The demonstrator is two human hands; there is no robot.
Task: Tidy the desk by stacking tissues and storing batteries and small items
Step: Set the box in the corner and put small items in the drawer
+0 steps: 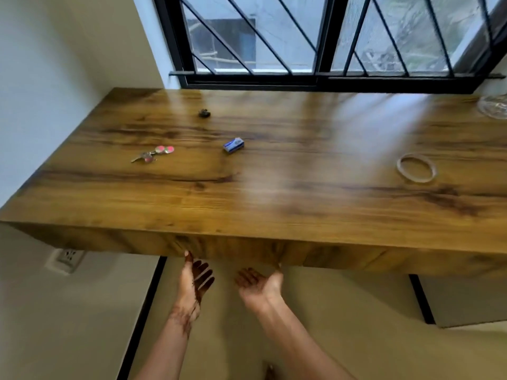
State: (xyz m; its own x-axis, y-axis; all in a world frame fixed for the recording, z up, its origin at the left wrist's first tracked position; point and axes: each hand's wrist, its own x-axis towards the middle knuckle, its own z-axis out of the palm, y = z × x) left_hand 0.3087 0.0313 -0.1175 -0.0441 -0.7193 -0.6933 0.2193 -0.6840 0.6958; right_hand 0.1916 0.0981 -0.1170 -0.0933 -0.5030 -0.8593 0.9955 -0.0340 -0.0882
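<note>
On the wooden desk point(274, 204) lie a bunch of keys with pink round tags point(153, 154) at the left, a small blue and white box point(233, 145) near the middle, a small dark object point(204, 113) further back, and a clear tape ring point(416, 168) at the right. My left hand point(196, 281) and my right hand point(259, 283) are below the desk's front edge, palms up, fingers apart, thumbs touching the underside of the front panel. Neither holds anything. No tissues or batteries are visible.
A glass dish point(493, 106) sits at the desk's far right corner. A barred window point(315, 37) runs behind the desk, and a white wall closes the left side. A wall socket point(65, 259) sits under the desk at left.
</note>
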